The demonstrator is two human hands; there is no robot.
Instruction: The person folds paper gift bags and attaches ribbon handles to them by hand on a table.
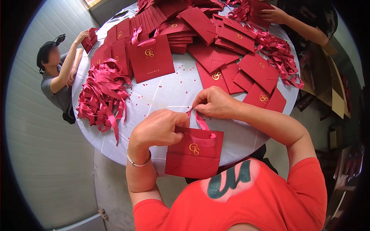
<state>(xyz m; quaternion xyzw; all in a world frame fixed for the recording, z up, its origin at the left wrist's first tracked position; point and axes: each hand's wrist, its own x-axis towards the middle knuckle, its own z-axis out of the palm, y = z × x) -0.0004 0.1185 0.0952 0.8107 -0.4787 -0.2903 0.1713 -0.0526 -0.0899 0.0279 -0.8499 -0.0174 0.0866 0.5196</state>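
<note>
A red paper bag (194, 152) with a gold logo lies at the table's near edge, its lower part folded. My left hand (158, 129), with a bracelet at the wrist, is closed at the bag's upper left, thumb and fingers on the ribbon and the bag's top edge. Just above the bag, my right hand (216, 103) pinches the pink ribbon (201, 121) between thumb and forefinger. The ribbon loops down to the bag's top. Beyond my left hand, another red bag (152, 57) with ribbon handles lies on the white tablecloth (154, 92).
A heap of pink ribbons (102, 94) lies at the left, another (275, 52) at the right. Stacks of red bags (196, 23) cover the far side. Small red dots are scattered mid-table. A person (58, 73) at the left holds a bag; another person's hand (273, 16) is at the far right.
</note>
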